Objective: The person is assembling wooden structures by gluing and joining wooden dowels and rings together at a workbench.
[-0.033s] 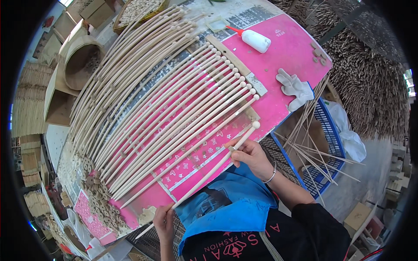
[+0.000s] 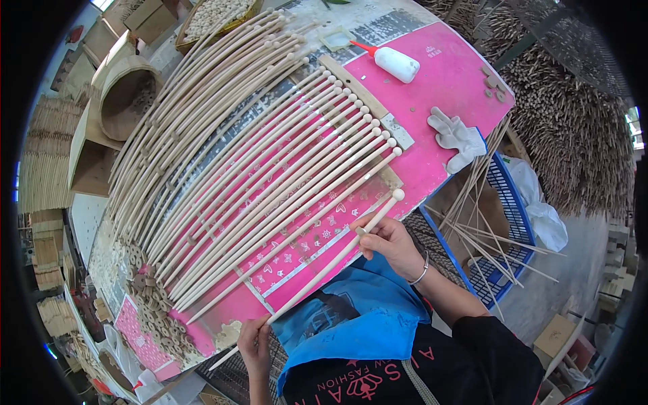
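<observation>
The stick is pale, smooth wood, straight and slender, with a round ball at its top end; it slants across the near edge of the bench. The right hand has its thumb and fingers pinched together on a small wooden disc at the upper part of the stick; the left hand has its fingers closed round the lower part. Similar ball-ended rods lie side by side on glossy pink sheeting, heads along a flat wooden strip.

A yellow-rimmed basket is heaped with pale balls. The blue plastic crate has thin sticks jutting over its rim. A white bottle with a red nozzle lies on its side.

A knitted white glove rests at the bench's right edge, and flat holed rings crowd its left end.
</observation>
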Motion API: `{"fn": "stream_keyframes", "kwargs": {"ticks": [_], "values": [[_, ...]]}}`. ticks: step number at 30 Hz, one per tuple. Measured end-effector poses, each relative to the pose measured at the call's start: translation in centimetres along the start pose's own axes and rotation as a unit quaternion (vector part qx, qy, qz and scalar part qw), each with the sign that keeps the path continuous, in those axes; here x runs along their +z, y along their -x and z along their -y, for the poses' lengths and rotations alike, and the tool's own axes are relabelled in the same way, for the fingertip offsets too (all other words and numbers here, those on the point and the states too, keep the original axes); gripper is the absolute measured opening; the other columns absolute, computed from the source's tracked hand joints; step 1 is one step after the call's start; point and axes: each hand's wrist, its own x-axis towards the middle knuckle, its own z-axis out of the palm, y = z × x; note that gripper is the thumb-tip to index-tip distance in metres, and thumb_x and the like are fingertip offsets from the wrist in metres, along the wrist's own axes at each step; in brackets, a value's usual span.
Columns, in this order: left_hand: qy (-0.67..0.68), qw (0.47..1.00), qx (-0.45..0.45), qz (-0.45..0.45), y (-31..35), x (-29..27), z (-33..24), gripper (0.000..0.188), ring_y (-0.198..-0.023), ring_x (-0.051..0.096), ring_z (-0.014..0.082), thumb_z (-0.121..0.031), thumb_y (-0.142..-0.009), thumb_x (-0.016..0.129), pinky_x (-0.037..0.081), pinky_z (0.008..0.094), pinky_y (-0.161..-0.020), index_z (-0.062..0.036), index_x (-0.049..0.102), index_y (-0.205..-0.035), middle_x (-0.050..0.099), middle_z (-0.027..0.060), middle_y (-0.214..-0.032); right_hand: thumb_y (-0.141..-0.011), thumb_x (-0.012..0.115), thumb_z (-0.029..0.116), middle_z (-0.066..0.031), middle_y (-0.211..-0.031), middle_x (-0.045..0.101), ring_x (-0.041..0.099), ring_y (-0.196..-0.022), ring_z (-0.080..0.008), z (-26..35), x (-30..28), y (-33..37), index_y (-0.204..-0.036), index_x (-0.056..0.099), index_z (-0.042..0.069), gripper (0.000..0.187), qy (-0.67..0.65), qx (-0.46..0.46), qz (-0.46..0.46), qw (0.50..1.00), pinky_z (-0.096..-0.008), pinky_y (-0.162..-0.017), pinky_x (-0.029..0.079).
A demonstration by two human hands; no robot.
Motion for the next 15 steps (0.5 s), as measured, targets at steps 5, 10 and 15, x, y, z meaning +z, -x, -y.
{"fn": "stream_keyframes", "kwargs": {"ticks": [5, 10, 15], "values": [[-0.04, 0.995, 0.069, -0.062, -1.4, 0.8, -1.1, 0.013, -0.083, 0.062, 0.0272, 0.002, -0.091, 0.07, 0.048, 0.0368, -0.076, -0.0005, 0.074, -0.104, 0.065, 0.0123, -0.088, -0.099, 0.075, 0.027, -0.0023, -0.085, 0.07, 0.064, -0.071, -0.0074, -0.3, -1.1, 0.1, -0.116, 0.069, 0.001, 0.031, 0.065, 0.022, -0.071, 0.995, -0.0212, -0.06, 0.05], [-0.048, 0.991, 0.096, -0.078, -2.7, 2.1, -1.2, 0.015, -0.086, 0.063, 0.03, 0.003, -0.09, 0.071, 0.048, 0.039, -0.079, -0.0019, 0.074, -0.104, 0.067, 0.0128, -0.091, -0.099, 0.076, 0.033, 0.0015, -0.081, 0.066, 0.062, -0.069, -0.0052, 0.9, -1.9, -0.2, -0.115, 0.071, 0.002, 0.035, 0.111, 0.046, -0.087, 0.989, -0.0211, -0.057, 0.048], [-0.084, 0.984, 0.136, -0.082, -4.0, 3.1, -0.6, 0.015, -0.085, 0.063, 0.0301, 0.0, -0.089, 0.072, 0.048, 0.0399, -0.079, -0.0028, 0.074, -0.103, 0.068, 0.0128, -0.092, -0.101, 0.073, 0.032, -0.0001, -0.093, 0.067, 0.063, -0.076, -0.0062, 2.4, -2.7, 0.2, -0.127, 0.069, 0.001, 0.041, 0.068, 0.046, -0.084, 0.993, -0.0216, -0.061, 0.053]]}}
